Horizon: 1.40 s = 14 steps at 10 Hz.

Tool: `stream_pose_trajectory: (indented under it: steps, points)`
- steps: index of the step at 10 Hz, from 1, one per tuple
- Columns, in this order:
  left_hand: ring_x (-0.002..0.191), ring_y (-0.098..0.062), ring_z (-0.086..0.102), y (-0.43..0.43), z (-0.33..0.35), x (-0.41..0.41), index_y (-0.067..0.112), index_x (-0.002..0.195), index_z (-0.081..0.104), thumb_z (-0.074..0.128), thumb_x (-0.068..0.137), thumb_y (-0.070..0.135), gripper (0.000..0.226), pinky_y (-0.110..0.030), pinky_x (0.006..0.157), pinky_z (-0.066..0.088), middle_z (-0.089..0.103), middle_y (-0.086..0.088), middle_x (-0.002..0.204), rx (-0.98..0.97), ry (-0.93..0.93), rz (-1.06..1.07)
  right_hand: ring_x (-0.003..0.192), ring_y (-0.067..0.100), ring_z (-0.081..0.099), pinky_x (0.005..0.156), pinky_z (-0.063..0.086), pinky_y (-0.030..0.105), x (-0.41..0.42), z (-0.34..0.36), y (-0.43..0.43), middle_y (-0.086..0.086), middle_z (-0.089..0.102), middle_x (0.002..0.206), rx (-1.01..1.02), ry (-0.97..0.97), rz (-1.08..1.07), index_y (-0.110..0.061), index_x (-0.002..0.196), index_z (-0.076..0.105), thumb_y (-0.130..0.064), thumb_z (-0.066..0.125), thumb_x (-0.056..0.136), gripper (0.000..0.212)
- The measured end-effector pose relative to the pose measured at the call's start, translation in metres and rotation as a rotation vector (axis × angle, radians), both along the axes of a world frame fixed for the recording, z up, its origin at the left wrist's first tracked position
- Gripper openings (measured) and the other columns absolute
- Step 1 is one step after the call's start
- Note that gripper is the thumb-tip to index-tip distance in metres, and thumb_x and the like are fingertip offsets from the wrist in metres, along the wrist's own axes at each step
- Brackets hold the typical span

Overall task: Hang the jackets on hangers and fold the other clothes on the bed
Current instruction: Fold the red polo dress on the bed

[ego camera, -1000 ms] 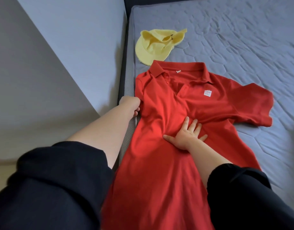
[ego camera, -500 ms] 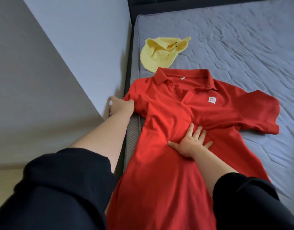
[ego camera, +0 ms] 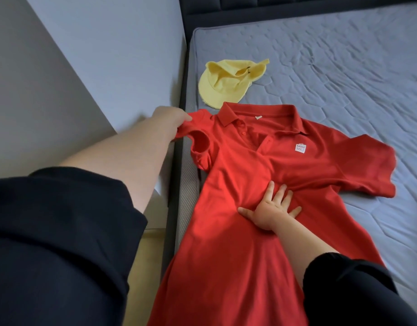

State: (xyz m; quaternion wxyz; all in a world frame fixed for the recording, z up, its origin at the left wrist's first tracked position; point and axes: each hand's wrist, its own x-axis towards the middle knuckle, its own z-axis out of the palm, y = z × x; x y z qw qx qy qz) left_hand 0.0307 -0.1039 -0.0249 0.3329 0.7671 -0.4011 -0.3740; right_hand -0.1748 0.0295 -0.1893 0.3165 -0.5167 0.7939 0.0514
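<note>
A red polo shirt [ego camera: 285, 161] lies face up along the left side of the grey quilted mattress [ego camera: 332, 67], collar toward the headboard, hem hanging off the near edge. My left hand [ego camera: 172, 121] pinches the shirt's left sleeve and holds it out past the mattress edge, so the sleeve opening shows. My right hand [ego camera: 271, 210] lies flat with fingers spread on the shirt's middle, pressing it down. The right sleeve lies spread on the mattress.
A yellow cap [ego camera: 228, 83] rests on the mattress just beyond the collar. A grey wall [ego camera: 108, 55] runs close along the bed's left side, with a narrow gap. A dark headboard [ego camera: 296, 5] closes the far end.
My left hand has pulled the left sleeve up and outward from beside the shirt's body, unfolding it. The right hand stayed pressed on the shirt's middle.
</note>
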Motion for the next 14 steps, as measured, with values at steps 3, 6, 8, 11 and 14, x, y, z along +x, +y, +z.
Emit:
stream_pose_trajectory:
  steps: [3,6,8,11,14]
  points:
    - [0.118,-0.026,0.055,0.021,-0.022,-0.018,0.002,0.135,0.040,0.081,0.073,0.033,0.080,-0.032,0.096,0.045,0.053,-0.011,0.131,-0.164,0.296,0.099,0.143,0.031,-0.023,0.111,-0.006,0.061,0.001,0.005,0.001,0.010,-0.032,0.153,-0.004,-0.009,-0.001,-0.021,0.144,-0.032,-0.083,0.053,0.065,0.132]
    - [0.088,-0.014,0.058,0.054,-0.090,-0.024,0.009,0.123,0.055,0.082,0.071,0.028,0.062,-0.025,0.078,0.043,0.063,0.001,0.108,-0.079,0.385,0.046,0.143,0.031,-0.024,0.111,-0.007,0.061,0.000,0.004,0.000,0.010,-0.033,0.153,-0.011,-0.013,0.007,-0.020,0.144,-0.032,-0.084,0.053,0.065,0.132]
    - [0.108,-0.031,0.061,0.031,-0.050,-0.019,0.000,0.115,0.062,0.050,0.094,0.011,0.026,-0.030,0.090,0.046,0.064,-0.016,0.113,-0.289,0.209,0.388,0.143,0.031,-0.024,0.111,-0.007,0.061,0.000,0.003,0.001,0.010,-0.033,0.153,-0.012,-0.010,0.008,-0.020,0.143,-0.032,-0.084,0.052,0.065,0.132]
    - [0.106,-0.033,0.058,0.017,0.022,-0.007,0.013,0.117,0.058,0.039,0.087,0.002,0.037,-0.034,0.085,0.042,0.064,-0.014,0.112,-0.538,-0.678,0.027,0.143,0.031,-0.025,0.111,-0.006,0.061,0.000,0.003,0.000,0.010,-0.034,0.152,-0.008,-0.013,0.008,-0.020,0.143,-0.033,-0.084,0.052,0.066,0.132]
    - [0.123,-0.015,0.052,0.088,-0.042,-0.051,0.012,0.138,0.048,0.048,0.084,-0.006,0.057,-0.026,0.104,0.039,0.052,-0.003,0.137,-0.642,-0.317,-0.665,0.143,0.031,-0.025,0.111,-0.007,0.061,-0.001,0.005,0.001,0.010,-0.034,0.152,-0.014,-0.024,0.015,-0.021,0.144,-0.031,-0.082,0.053,0.067,0.130]
